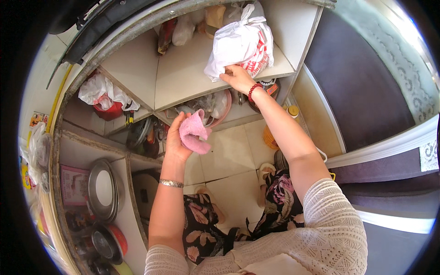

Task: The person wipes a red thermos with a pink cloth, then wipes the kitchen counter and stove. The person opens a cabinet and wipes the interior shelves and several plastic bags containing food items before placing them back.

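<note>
My left hand point(178, 137) holds a folded pink cloth point(194, 132) above the tiled floor, just in front of the lower shelf. With its fingers on the lower edge of a knotted white plastic bag point(240, 41) with red print, my right hand point(239, 78) reaches onto the upper shelf point(192, 75). The fingertips press or pinch the bag's plastic; what the bag contains is hidden. Behind it on the same shelf stand a smaller white bag point(184, 31), a dark red package point(167, 36) and a tan package point(215, 20).
Below the shelf are a pink basin point(223, 111) with plastic bags and, to its right, a yellow-capped bottle point(292, 110). Left compartments hold a white bag over a red container point(110, 111), metal trays point(103, 190) and pans point(106, 244). A dark panel door point(357, 75) stands right.
</note>
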### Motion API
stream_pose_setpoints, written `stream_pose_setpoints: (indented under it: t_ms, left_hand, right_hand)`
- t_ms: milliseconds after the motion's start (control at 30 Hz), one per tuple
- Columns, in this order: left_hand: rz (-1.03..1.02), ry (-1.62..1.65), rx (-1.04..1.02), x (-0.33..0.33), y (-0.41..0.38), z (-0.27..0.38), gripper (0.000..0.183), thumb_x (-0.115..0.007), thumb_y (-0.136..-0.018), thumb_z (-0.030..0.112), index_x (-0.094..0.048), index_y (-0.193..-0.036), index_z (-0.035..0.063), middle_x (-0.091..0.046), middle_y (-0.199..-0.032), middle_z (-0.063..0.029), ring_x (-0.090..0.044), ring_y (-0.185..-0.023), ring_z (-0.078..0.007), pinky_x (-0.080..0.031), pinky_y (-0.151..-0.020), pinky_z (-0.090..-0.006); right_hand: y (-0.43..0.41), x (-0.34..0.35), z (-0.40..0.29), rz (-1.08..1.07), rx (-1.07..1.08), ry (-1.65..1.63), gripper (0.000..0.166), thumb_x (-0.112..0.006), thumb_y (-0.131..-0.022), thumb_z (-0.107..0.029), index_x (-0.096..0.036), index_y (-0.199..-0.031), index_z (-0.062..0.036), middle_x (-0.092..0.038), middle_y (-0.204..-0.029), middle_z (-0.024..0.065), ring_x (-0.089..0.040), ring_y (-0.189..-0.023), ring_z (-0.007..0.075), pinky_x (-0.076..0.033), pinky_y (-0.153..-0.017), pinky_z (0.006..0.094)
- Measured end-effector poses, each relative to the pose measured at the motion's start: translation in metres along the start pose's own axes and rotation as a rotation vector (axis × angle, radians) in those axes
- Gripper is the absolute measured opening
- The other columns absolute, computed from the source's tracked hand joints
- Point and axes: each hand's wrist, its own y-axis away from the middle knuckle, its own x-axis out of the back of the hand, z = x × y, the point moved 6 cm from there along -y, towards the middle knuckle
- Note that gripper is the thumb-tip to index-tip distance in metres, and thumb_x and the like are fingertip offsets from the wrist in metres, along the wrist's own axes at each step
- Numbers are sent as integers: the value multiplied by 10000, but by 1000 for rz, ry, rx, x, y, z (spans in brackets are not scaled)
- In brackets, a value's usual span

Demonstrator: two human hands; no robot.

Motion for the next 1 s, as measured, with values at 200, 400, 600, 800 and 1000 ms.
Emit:
stream_pose_setpoints:
  t_ms: [200, 400, 600, 800, 1000]
  left_hand:
    - [-46, -60, 12, 1, 11, 3, 239, -626, -865, 289, -621, -953, 67, -650, -960, -63, -609, -881, -229, -508, -789, -392]
    - [-82, -69, 22, -7, 14, -4, 192, -646, -856, 266, -623, -900, 80, -658, -940, -70, -618, -883, -224, -516, -785, -399]
    - [-44, -64, -24, -4, 28, 7, 176, -666, -845, 245, -612, -881, 81, -654, -944, -79, -619, -904, -218, -522, -786, -393]
    - [0, -76, -61, 21, 10, 17, 213, -658, -848, 279, -597, -919, 87, -628, -922, -107, -622, -930, -266, -521, -789, -478]
    - [9, -232, -254, 10, 35, 39, 370, -593, -890, 304, -562, -1183, 81, -627, -950, -62, -632, -847, -231, -552, -720, -430]
  right_hand:
    - [11, 79, -82, 372, -49, 295, 362, -661, -811, -389, -682, -934, -49, -669, -773, 110, -637, -671, 233, -484, -649, 349]
    - [-2, 91, -58, 665, 139, 377, 898, -710, -742, -441, -280, -1365, 42, -538, -1197, 294, -550, -1077, 411, -430, -923, 405]
    - [-10, 62, -59, 626, -39, 6, 914, -741, -705, -436, -309, -1361, 31, -590, -1137, 275, -574, -1081, 377, -448, -898, 386]
    - [-9, 35, -55, 509, -10, -30, 414, -686, -756, -260, -540, -1051, -8, -660, -925, 215, -645, -854, 345, -492, -754, 395]
    - [17, 10, -133, 321, 156, -292, 325, -636, -787, -127, -568, -1058, 40, -660, -885, 158, -638, -817, 195, -489, -735, 312]
